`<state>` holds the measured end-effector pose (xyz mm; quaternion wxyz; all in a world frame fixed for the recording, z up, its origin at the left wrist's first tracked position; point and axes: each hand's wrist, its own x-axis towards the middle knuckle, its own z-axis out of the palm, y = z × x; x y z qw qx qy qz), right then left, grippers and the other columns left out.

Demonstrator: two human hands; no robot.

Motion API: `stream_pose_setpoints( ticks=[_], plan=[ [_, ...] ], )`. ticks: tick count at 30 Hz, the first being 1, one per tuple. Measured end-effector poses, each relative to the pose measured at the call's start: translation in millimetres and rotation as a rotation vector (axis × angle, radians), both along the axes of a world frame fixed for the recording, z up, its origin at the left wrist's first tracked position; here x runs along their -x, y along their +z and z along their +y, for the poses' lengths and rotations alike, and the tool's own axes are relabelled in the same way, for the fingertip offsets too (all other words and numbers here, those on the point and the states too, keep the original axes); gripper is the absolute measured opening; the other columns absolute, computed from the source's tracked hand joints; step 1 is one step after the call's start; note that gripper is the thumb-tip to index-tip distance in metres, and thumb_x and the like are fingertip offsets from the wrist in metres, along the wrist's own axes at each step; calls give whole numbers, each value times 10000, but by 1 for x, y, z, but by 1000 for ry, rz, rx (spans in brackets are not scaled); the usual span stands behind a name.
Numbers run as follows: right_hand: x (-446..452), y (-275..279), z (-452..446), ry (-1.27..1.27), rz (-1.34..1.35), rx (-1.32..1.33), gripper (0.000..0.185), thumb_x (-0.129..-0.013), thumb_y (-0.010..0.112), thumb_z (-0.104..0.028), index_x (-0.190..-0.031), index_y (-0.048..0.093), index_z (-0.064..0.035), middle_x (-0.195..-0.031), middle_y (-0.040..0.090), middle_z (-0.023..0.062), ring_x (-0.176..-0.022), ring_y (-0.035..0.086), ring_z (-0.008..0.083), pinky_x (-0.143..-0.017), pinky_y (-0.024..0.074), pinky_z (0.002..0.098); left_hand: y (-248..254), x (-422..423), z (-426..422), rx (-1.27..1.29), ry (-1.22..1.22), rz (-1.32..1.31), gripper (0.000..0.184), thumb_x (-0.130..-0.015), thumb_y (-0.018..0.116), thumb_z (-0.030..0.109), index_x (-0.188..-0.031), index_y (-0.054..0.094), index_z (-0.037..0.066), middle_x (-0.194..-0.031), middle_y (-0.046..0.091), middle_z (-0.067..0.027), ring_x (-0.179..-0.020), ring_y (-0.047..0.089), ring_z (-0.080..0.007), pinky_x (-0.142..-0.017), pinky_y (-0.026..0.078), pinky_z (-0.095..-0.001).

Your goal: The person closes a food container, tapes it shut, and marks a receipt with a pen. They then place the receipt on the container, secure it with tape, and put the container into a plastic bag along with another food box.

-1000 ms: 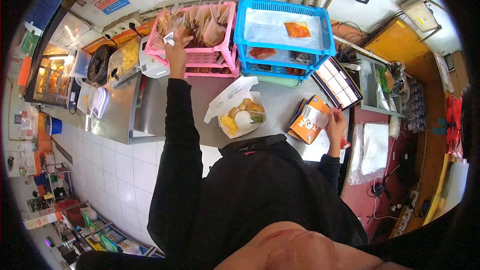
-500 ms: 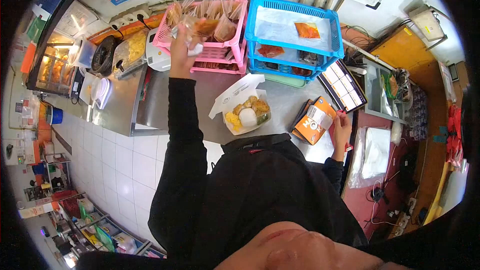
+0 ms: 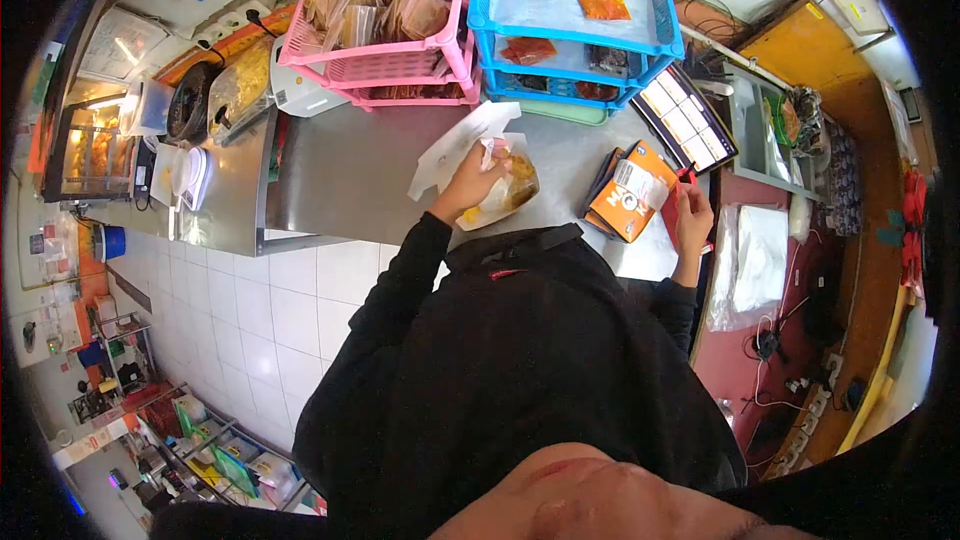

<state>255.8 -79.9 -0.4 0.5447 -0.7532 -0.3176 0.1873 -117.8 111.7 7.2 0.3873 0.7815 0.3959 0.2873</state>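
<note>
My left hand [image 3: 474,181] is over the open takeaway box [image 3: 521,208], its fingers closed on a small clear plastic sachet, largely hidden by the hand; something white shows at the fingertips. Inside the box, yellow and golden-brown food [image 3: 522,180] is partly covered by the hand. The box's white lid [image 3: 445,153] is folded back, away from me. My right hand [image 3: 692,215] is closed, pinching a small red object [image 3: 686,176] that I cannot identify. Just left of it lie orange and black printed boxes [image 3: 630,195].
A pink tiered basket [image 3: 400,58] holding several sachets stands behind the steel counter [image 3: 345,160]. Next to it is a blue tiered basket [image 3: 575,32] with orange packets. At right are a tablet screen [image 3: 687,115] and white plastic bags [image 3: 752,260].
My left hand has come down from the pink basket to the takeaway box with the sachet. The view has tilted down slightly. My right hand stays beside the orange boxes.
</note>
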Motion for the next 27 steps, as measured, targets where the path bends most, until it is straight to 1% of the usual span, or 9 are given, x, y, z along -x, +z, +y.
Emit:
stream_pose_setpoints(
  ticks=[2, 3, 4, 6, 8, 11, 12, 16, 27],
  plan=[
    [-4, 4, -4, -21, -56, 34, 139, -861, 598, -101, -944, 634, 5, -864, 656, 67, -796, 604, 119, -746, 460, 251, 46, 0, -10, 1046, -120, -531, 566, -829, 607, 199, -1329, 373, 74, -1056, 544, -65, -648, 436, -126, -559, 391, -273],
    [-6, 7, -5, -42, -106, 65, 140, -863, 596, -103, -947, 636, 2, -870, 660, 74, -802, 606, 122, -752, 460, 253, 67, -3, -12, 1171, -280, -806, 660, -832, 580, 239, -1407, 282, 110, -1063, 526, -70, -610, 369, -119, -542, 344, -261],
    [-6, 9, -4, -40, -109, 64, 140, -863, 596, -103, -947, 636, 2, -870, 660, 74, -802, 606, 122, -752, 460, 253, 89, -8, -15, 1170, -280, -809, 660, -832, 580, 239, -1407, 282, 110, -1063, 526, -70, -610, 369, -119, -542, 344, -261],
    [-7, 13, 0, -43, -108, 73, 135, -864, 596, -94, -957, 639, -6, -877, 647, 42, -787, 565, 84, -707, 441, 223, 132, -20, -22, 1332, -503, -1181, 726, -861, 548, 399, -1443, 206, 131, -1037, 508, -72, -644, 386, -119, -552, 349, -260],
    [-2, 23, 6, -34, -110, 56, 140, -864, 596, -101, -955, 637, -2, -887, 658, 67, -805, 586, 105, -741, 451, 246, 168, -32, -29, 1365, -599, -1295, 774, -859, 502, 545, -1444, 201, 137, -1039, 492, -79, -658, 389, -125, -550, 346, -265],
    [4, 27, 12, -22, -170, 41, 145, -866, 595, -106, -954, 635, 2, -896, 668, 86, -825, 605, 123, -773, 462, 266, 201, -48, -32, 1278, -760, -1316, 892, -818, 489, 641, -1462, 118, 147, -1046, 424, -92, -668, 389, -142, -556, 346, -280],
    [6, 28, 13, -13, -226, 46, 144, -867, 595, -103, -956, 635, 2, -895, 666, 80, -828, 605, 122, -771, 463, 263, 211, -52, -35, 1279, -768, -1315, 892, -818, 489, 641, -1462, 118, 147, -1046, 424, -92, -668, 389, -142, -556, 346, -280],
    [14, 20, 9, -3, 4, -15, 129, -871, 585, -84, -941, 629, 15, -877, 638, 49, -805, 586, 109, -735, 454, 235, 235, -64, -48, 1203, -820, -1337, 865, -841, 409, 669, -1462, 117, 142, -1070, 419, -97, -692, 390, -156, -558, 348, -295],
    [11, -4, -14, 7, -25, -90, 101, -858, 583, -76, -903, 628, 2, -864, 622, 42, -803, 581, 105, -739, 444, 236, 242, -66, -59, 1210, -841, -1387, 830, -869, 373, 645, -1461, 121, 120, -1096, 406, -114, -724, 390, -175, -570, 360, -303]
  ],
)
